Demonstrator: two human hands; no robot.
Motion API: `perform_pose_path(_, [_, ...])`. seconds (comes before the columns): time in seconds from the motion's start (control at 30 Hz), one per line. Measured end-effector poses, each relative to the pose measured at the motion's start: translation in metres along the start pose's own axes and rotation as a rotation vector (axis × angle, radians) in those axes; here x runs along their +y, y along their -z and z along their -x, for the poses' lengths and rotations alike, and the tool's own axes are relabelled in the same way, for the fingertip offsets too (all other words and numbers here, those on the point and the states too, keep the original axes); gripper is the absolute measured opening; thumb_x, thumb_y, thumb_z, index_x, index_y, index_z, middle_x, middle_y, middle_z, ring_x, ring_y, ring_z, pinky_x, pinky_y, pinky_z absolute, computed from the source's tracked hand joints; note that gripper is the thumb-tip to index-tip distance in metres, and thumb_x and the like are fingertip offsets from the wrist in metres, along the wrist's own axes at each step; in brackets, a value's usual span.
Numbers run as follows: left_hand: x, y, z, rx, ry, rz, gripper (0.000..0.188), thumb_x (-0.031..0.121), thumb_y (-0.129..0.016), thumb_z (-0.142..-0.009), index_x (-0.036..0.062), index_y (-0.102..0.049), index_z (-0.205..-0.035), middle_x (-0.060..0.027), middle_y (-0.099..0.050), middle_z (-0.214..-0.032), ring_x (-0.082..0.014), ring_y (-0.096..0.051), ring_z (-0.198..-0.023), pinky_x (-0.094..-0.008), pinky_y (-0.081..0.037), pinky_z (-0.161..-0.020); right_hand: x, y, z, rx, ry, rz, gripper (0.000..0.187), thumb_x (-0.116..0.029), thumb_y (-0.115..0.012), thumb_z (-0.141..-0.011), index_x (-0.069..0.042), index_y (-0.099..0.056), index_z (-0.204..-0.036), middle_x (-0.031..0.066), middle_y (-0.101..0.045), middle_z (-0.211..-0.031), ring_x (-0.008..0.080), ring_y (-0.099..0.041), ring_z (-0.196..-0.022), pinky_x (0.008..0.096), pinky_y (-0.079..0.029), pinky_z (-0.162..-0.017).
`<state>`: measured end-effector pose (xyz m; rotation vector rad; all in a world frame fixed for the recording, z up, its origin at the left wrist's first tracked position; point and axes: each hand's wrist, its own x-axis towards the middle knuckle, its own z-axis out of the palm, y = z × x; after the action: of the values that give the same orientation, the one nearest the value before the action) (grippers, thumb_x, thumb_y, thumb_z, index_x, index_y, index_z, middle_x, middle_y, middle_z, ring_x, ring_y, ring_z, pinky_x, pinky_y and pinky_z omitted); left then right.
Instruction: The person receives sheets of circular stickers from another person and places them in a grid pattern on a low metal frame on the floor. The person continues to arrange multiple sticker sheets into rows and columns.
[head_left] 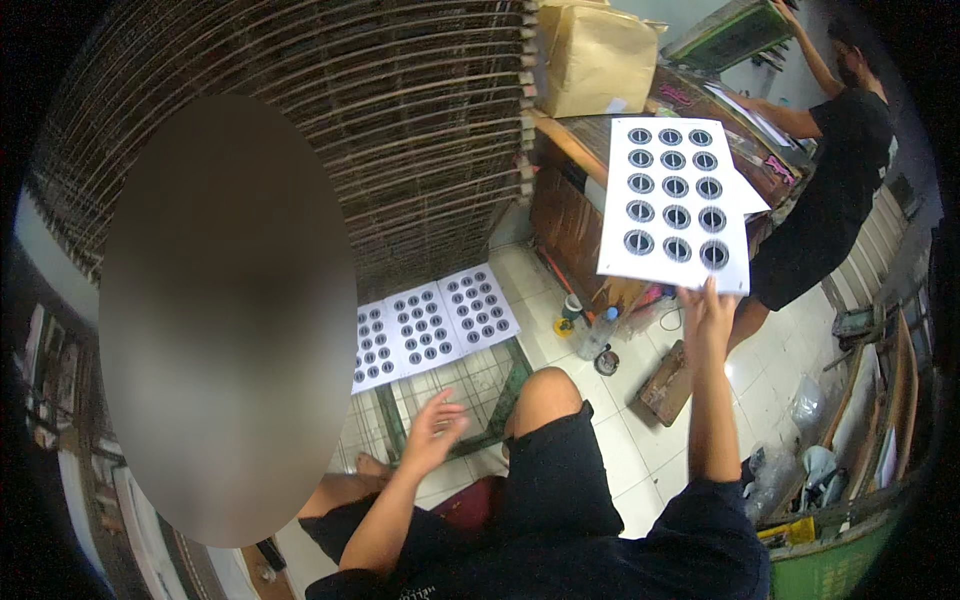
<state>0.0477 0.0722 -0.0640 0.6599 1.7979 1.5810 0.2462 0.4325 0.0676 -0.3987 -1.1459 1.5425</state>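
In my right hand (708, 310) is a white printed sheet (625, 225), pinched at its near edge and raised on the right. Rows of dark round designs cover it. A white corner shows behind its right side; I cannot tell whether that is a second sheet. My left hand (435, 432) hovers with nothing in it, fingers apart and slightly blurred, above the near part of a green-framed wire shelf (512, 385). Farther back on that shelf, printed sheets (447, 338) with similar round designs lie side by side. The leftmost one runs behind a blurred oval.
A rack of stacked wire shelves (430, 120) rises behind the sheets. At the right, another person (835, 185) reaches over a wooden table (575, 150), one hand on a green-framed board (730, 35). A bottle (600, 335) and brown block (663, 385) stand on the tiled floor.
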Motion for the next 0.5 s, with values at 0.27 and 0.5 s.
perform_pose_path(0.27, [0.075, -0.093, 0.031, -0.14, -0.284, 0.466, 0.066, 0.002, -0.055, -0.086, 0.0039, -0.017, -0.141, -0.0155, -0.052, -0.118, -0.0226, -0.054, -0.106, -0.0317, -0.046, -0.087, 0.106, -0.031, 0.194, 0.248, -0.19, -0.026, 0.034, -0.016, -0.048, -0.093, -0.006, -0.035, -0.123, 0.0066, -0.052, -0.103, 0.0125, -0.052, -0.078, 0.0284, -0.047, -0.062])
perform_pose_path(0.5, [0.116, -0.097, 0.05, 0.144, -0.3, 0.54, 0.06, -0.003, -0.049, -0.088, -0.0026, -0.015, -0.137, -0.0206, -0.044, -0.127, -0.0257, -0.05, -0.111, -0.036, -0.043, -0.092, 0.02, -0.118, 0.225, -0.269, -0.208, 0.192, 0.034, -0.011, -0.04, -0.094, 0.005, -0.039, -0.124, 0.0122, -0.05, -0.113, 0.0194, -0.047, -0.104, 0.0327, -0.039, -0.09])
